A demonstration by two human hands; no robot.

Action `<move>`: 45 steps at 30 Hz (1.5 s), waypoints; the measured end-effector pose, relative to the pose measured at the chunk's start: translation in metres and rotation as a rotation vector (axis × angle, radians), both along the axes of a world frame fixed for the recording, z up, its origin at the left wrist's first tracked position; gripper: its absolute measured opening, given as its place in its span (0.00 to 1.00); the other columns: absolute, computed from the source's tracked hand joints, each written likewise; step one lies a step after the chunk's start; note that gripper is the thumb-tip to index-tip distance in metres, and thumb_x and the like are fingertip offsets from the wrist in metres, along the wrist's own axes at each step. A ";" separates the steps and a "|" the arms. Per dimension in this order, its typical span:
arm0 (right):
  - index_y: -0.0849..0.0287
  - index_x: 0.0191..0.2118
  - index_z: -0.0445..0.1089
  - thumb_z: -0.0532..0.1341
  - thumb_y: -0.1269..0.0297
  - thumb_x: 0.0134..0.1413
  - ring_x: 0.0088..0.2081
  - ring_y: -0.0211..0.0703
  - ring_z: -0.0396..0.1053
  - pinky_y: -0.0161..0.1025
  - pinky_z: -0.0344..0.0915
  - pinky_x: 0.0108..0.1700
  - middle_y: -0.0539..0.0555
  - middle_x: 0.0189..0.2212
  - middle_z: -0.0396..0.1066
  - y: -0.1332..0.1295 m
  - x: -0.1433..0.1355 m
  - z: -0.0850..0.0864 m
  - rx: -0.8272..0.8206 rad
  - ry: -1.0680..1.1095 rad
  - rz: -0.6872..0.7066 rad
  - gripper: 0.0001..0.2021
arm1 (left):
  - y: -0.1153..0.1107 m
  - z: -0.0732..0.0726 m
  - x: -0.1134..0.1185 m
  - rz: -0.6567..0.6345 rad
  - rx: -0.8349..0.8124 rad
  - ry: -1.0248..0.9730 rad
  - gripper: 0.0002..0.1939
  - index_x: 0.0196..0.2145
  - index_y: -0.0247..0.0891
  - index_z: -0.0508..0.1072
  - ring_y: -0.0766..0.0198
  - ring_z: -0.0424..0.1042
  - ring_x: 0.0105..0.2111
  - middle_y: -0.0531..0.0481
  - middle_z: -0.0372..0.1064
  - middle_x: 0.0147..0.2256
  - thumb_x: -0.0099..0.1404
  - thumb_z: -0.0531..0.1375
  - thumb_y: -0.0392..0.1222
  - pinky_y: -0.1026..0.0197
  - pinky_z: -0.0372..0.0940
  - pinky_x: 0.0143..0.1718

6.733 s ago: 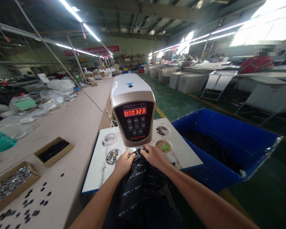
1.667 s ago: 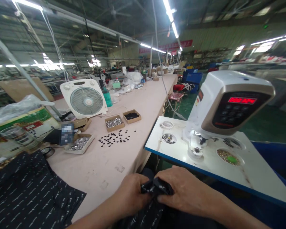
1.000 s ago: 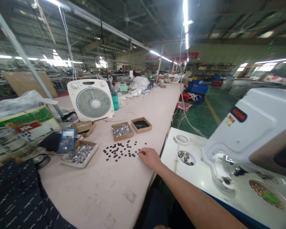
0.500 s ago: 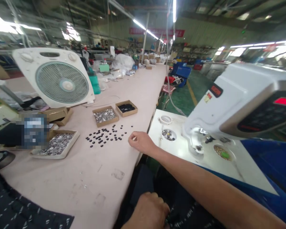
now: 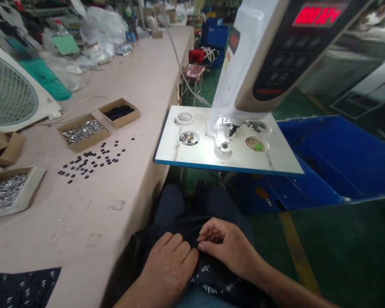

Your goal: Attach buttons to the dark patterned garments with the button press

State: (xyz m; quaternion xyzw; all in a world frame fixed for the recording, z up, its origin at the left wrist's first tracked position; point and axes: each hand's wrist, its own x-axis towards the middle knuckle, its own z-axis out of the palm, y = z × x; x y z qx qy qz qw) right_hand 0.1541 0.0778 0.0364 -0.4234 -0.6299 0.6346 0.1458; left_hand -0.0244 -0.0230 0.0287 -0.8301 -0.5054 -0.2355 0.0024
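Dark cloth with white lettering (image 5: 211, 278) lies over the lap. My left hand (image 5: 170, 267) is closed on this cloth, knuckles up. Beside it, my right hand (image 5: 226, 246) has its fingers curled, thumb and fingertips close together at the cloth's edge; whatever they pinch is too small to make out. Small black round pieces (image 5: 86, 162) are scattered on the pink table at the left. Ahead stands a white machine (image 5: 244, 64) with a red lit display, over a white plate (image 5: 192, 158) with round cups of small parts.
On the table (image 5: 115, 239) are a box of silver pieces (image 5: 83, 132), a box of black pieces (image 5: 119, 112), another silver-filled box (image 5: 9, 192) and a fan (image 5: 13, 90). A blue bin (image 5: 349, 158) stands right of the machine. Patterned cloth (image 5: 22, 286) lies at lower left.
My right hand has moved from the table's edge by the black pieces down to the lap, beside my left hand. The view has turned down and to the right.
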 end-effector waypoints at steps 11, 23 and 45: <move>0.57 0.37 0.76 0.67 0.74 0.52 0.34 0.39 0.78 0.34 0.73 0.40 0.48 0.33 0.80 -0.024 0.014 0.005 0.088 0.127 0.049 0.06 | -0.028 0.016 0.006 0.011 -0.002 -0.087 0.10 0.40 0.33 0.74 0.60 0.59 0.29 0.50 0.66 0.25 0.70 0.53 0.31 0.55 0.52 0.34; 0.55 0.46 0.75 0.63 0.79 0.50 0.36 0.37 0.80 0.30 0.73 0.41 0.47 0.35 0.82 -0.030 0.016 -0.004 0.177 0.137 0.119 0.18 | -0.031 0.016 0.007 0.050 0.012 -0.099 0.09 0.37 0.34 0.74 0.61 0.61 0.28 0.50 0.67 0.24 0.70 0.54 0.31 0.56 0.52 0.34; 0.55 0.55 0.71 0.65 0.60 0.55 0.46 0.48 0.74 0.42 0.63 0.52 0.52 0.46 0.78 -0.020 0.028 0.029 0.423 -0.028 0.476 0.21 | -0.031 0.007 0.009 0.250 -0.270 -0.249 0.07 0.29 0.40 0.71 0.61 0.64 0.28 0.54 0.69 0.25 0.56 0.61 0.29 0.57 0.50 0.31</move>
